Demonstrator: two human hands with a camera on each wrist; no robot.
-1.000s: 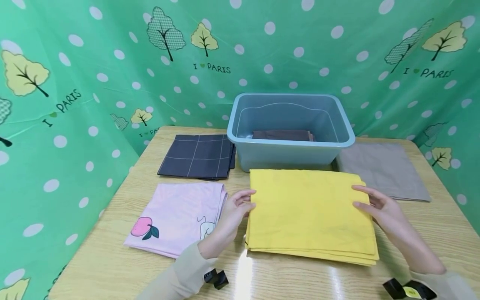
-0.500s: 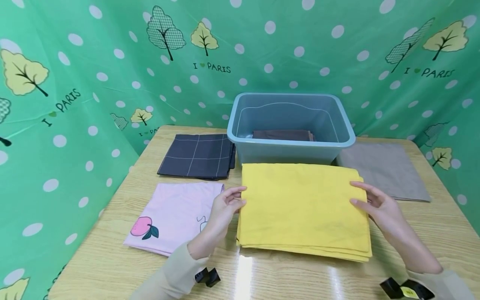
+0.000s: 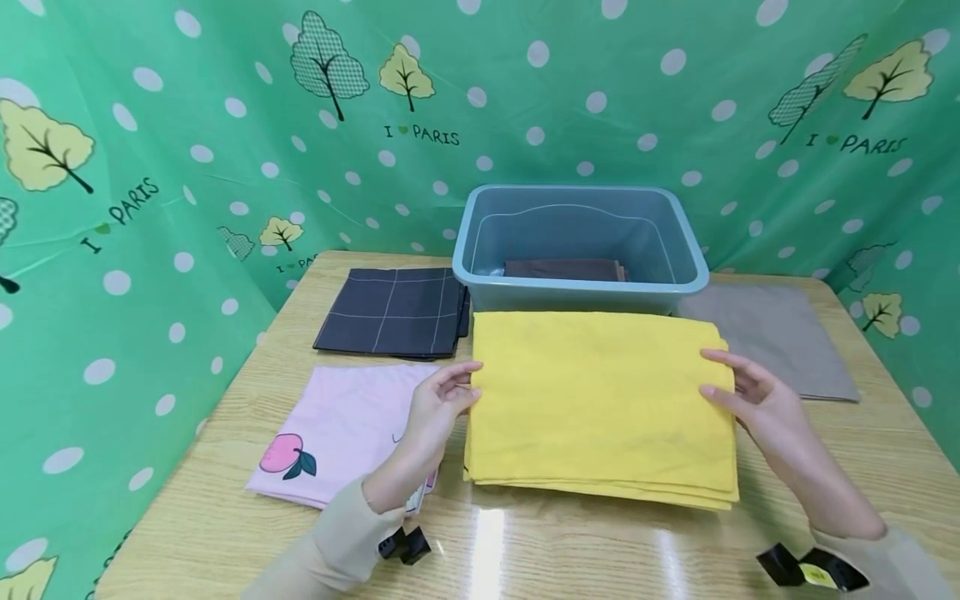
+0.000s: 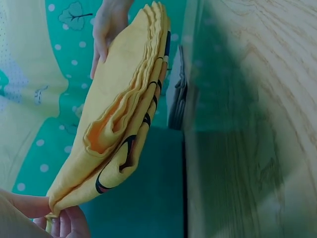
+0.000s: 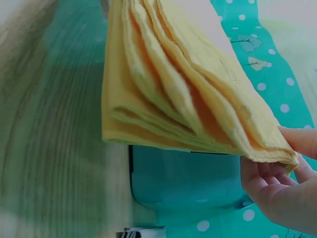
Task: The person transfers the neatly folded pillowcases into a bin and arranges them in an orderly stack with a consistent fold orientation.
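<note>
A folded yellow cloth (image 3: 600, 400) is held up by both hands above the table, in front of the blue bin (image 3: 581, 292). My left hand (image 3: 435, 412) pinches its left edge, thumb on top and fingers beneath. At the right edge, my right hand (image 3: 765, 408) pinches it the same way. Several layers show along its near side in the right wrist view, where the cloth (image 5: 168, 84) sags between the hands. Dark printed lines mark the underside of the cloth (image 4: 114, 144) in the left wrist view. A dark folded cloth (image 3: 566, 268) lies inside the bin.
Left of the bin lies a dark checked folded cloth (image 3: 390, 312). A pink folded cloth (image 3: 337, 425) with a fruit print lies nearer, partly behind my left forearm. A grey folded cloth (image 3: 780, 342) is at the right. Green patterned fabric (image 3: 525, 100) hangs behind the wooden table (image 3: 225, 533).
Both hands have carried the yellow cloth leftward and farther from me, toward the bin. It now hides more of the bin's front wall. My left hand covers more of the pink cloth.
</note>
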